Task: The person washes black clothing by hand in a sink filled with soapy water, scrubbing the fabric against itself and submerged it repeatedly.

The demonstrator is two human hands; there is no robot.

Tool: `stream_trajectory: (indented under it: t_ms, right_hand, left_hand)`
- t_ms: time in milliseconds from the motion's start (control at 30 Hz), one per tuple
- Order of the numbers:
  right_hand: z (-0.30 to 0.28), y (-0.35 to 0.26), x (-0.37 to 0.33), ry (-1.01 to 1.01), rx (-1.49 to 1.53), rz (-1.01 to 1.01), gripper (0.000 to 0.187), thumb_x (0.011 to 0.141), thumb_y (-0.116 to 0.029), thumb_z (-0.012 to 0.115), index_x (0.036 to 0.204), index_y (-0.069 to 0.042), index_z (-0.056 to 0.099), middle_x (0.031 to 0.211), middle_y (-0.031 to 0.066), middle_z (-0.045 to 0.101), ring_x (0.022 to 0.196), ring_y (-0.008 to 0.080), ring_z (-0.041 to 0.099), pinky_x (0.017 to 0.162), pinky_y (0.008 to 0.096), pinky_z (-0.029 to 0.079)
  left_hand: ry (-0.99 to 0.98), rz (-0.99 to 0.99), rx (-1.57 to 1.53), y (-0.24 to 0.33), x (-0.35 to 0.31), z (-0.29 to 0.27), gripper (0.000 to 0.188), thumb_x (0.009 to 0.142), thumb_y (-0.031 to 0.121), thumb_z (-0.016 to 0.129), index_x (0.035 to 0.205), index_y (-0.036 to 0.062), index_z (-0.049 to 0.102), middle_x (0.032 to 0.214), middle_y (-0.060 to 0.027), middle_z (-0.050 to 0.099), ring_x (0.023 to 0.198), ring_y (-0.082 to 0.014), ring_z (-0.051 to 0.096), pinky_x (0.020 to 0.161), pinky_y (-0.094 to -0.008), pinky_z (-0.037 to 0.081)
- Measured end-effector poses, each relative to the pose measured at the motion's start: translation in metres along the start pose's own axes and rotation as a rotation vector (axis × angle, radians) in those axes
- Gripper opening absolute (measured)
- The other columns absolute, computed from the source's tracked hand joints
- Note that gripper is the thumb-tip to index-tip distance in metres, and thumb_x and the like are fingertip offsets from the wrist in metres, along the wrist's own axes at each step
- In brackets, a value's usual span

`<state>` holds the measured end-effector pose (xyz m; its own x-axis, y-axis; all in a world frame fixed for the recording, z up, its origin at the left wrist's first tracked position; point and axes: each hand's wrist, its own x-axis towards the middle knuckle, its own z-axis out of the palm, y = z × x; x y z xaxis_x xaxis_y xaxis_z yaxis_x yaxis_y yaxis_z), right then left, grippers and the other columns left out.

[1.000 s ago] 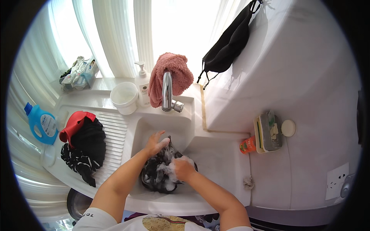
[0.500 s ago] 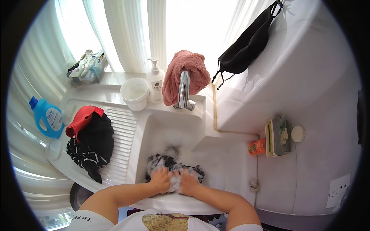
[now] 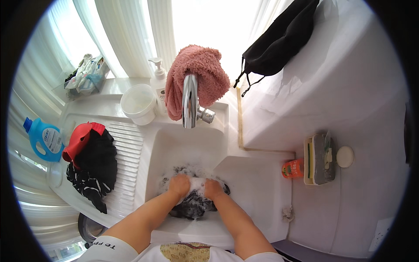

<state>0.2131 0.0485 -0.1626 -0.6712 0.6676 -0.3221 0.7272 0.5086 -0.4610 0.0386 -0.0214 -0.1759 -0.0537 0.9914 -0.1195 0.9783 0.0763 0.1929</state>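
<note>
Down in the white sink (image 3: pixel 185 146), a wet black garment (image 3: pixel 192 208) lies covered in white suds. My left hand (image 3: pixel 179 185) is closed on its upper part. A short way to the right, my right hand (image 3: pixel 213 189) grips the same garment, knuckles up. White foam (image 3: pixel 197 185) bridges the gap between my two fists. Below the hands, the dark cloth hangs and spreads toward the sink's front. The fingertips of both hands are hidden in cloth and lather.
A chrome faucet (image 3: pixel 190 102) draped with a pink towel (image 3: pixel 203 65) rises behind the basin. Left lie a ridged washboard (image 3: pixel 126 148), dark clothes (image 3: pixel 100 159), a red cap (image 3: pixel 80 142) and a blue detergent bottle (image 3: pixel 46 139). A white tub (image 3: pixel 139 105) stands behind; a soap caddy (image 3: pixel 321 159) sits right.
Both hands have moved farther into the sink and spread apart, going from pressing on the garment to gripping it. The cloth now bunches below them. The view has shifted slightly.
</note>
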Motion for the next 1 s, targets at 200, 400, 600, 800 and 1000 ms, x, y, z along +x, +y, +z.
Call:
stream_trajectory:
  t_ms: [200,400,600,800,1000]
  right_hand:
    - [-0.092,-0.029,-0.019,-0.149,-0.217,0.038,0.034,0.083,-0.034,0.052,0.099,-0.007,0.066,0.105,0.0160,0.064,0.099,0.0320,0.060,0.087,0.0403,0.047]
    - [-0.177,0.008,-0.074,0.143,-0.483,-0.183,0.045,0.081,-0.050,0.059,0.110,-0.015,0.061,0.101,0.0104,0.059,0.103,0.0283,0.054,0.087,0.0419,0.043]
    - [-0.152,0.018,-0.116,-0.225,-0.427,0.340,0.075,0.077,-0.060,0.059,0.139,-0.023,0.037,0.128,0.0179,0.047,0.123,0.0337,0.042,0.097,0.0463,0.040]
    - [-0.097,0.013,-0.126,-0.295,0.007,0.550,0.103,0.061,-0.067,0.070,0.132,0.002,0.041,0.120,0.0211,0.058,0.109,0.0339,0.057,0.094,0.0409,0.044]
    - [-0.097,-0.046,-0.088,-0.228,0.102,0.423,0.079,0.061,-0.050,0.079,0.115,0.004,0.057,0.109,0.0202,0.063,0.105,0.0325,0.059,0.089,0.0372,0.046]
  left_hand:
    - [-0.144,-0.222,-0.410,0.045,-0.003,-0.085,0.032,0.089,0.030,0.049,0.096,0.0032,0.064,0.094,-0.0173,0.066,0.094,-0.0366,0.062,0.081,-0.0455,0.048]
    - [-0.071,-0.148,-0.902,0.101,0.006,-0.095,0.057,0.087,0.046,0.055,0.122,0.0014,0.053,0.123,-0.0225,0.053,0.116,-0.0376,0.048,0.098,-0.0431,0.037]
    - [-0.248,0.289,-0.250,0.121,-0.021,-0.102,0.109,0.065,0.050,0.076,0.147,0.0105,0.017,0.137,-0.0240,0.035,0.126,-0.0396,0.036,0.101,-0.0435,0.039]
    - [-0.340,0.390,-0.171,0.093,-0.028,-0.087,0.081,0.063,0.023,0.075,0.136,0.0183,0.040,0.117,-0.0154,0.052,0.105,-0.0339,0.053,0.085,-0.0404,0.048]
    - [-0.323,0.186,-0.297,0.021,-0.038,-0.104,0.061,0.065,0.014,0.066,0.124,0.0168,0.051,0.102,-0.0167,0.063,0.097,-0.0335,0.060,0.084,-0.0408,0.048]
